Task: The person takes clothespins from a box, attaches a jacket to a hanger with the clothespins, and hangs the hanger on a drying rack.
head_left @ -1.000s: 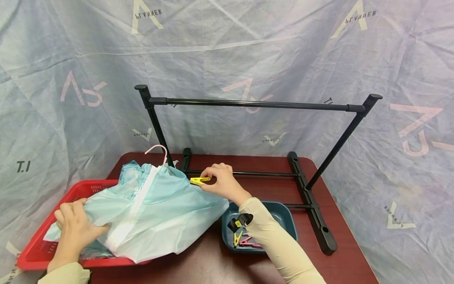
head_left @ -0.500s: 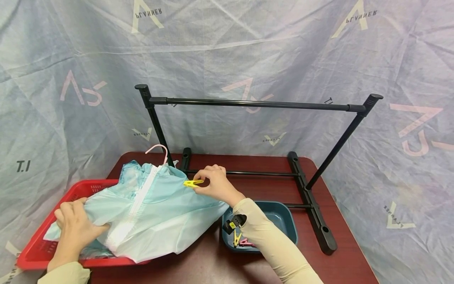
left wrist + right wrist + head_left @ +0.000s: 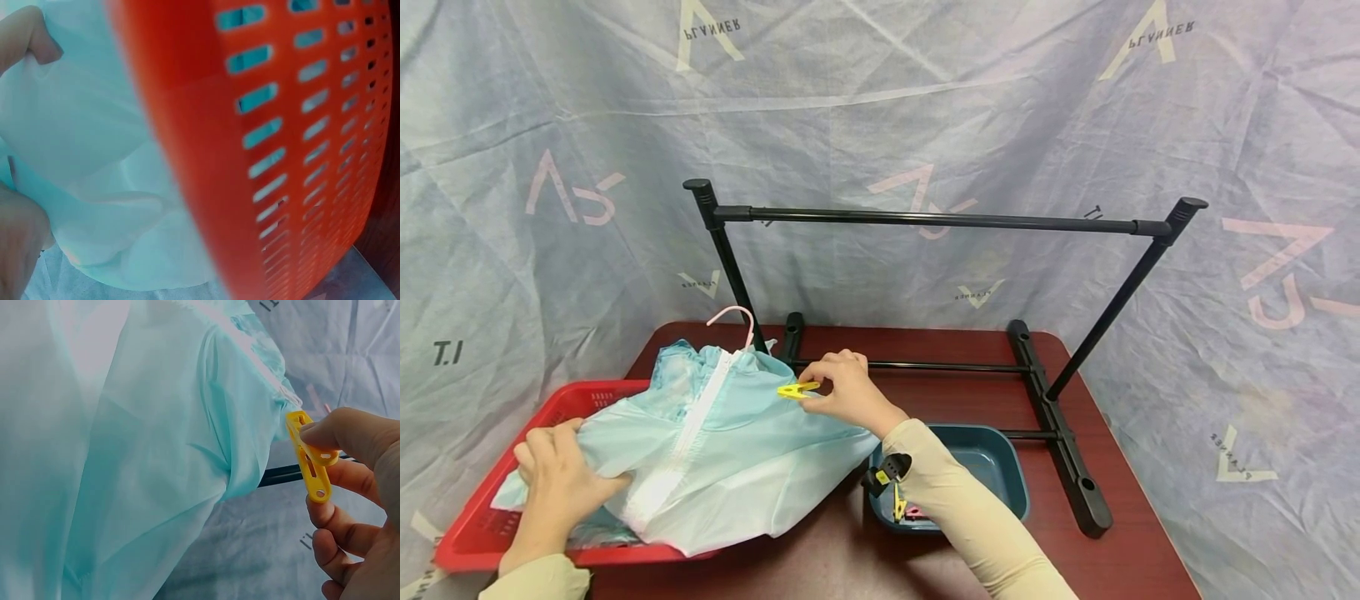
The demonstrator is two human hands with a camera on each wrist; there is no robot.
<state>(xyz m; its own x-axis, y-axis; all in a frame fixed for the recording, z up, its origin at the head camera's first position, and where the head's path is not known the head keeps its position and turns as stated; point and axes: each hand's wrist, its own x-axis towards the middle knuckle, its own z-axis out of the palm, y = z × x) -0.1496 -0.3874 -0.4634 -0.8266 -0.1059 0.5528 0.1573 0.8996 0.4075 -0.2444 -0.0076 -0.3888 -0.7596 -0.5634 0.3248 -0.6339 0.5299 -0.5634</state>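
Observation:
A light blue and white zip jacket [image 3: 737, 467] lies over a red basket [image 3: 456, 533], with a pink hanger hook [image 3: 741, 312] rising from its collar. My left hand [image 3: 553, 479] grips the jacket's left side; in the left wrist view the fabric [image 3: 94, 156] is between its fingers. My right hand [image 3: 844, 387] pinches a yellow clothespin [image 3: 796, 390] between thumb and fingers. The clothespin [image 3: 312, 459] is at the jacket's shoulder, by the white trim in the right wrist view. Whether it bites the cloth I cannot tell.
A black clothes rack [image 3: 925, 218] stands on the dark red table [image 3: 1120, 517] behind the jacket. A blue bin [image 3: 1018, 483] with yellow and pink clothespins sits right of the jacket, partly under my right forearm. A printed grey cloth [image 3: 880, 108] hangs behind.
My right hand has moved left with the yellow clothespin, bringing it over the jacket's shoulder. My left hand and the jacket have stayed nearly still.

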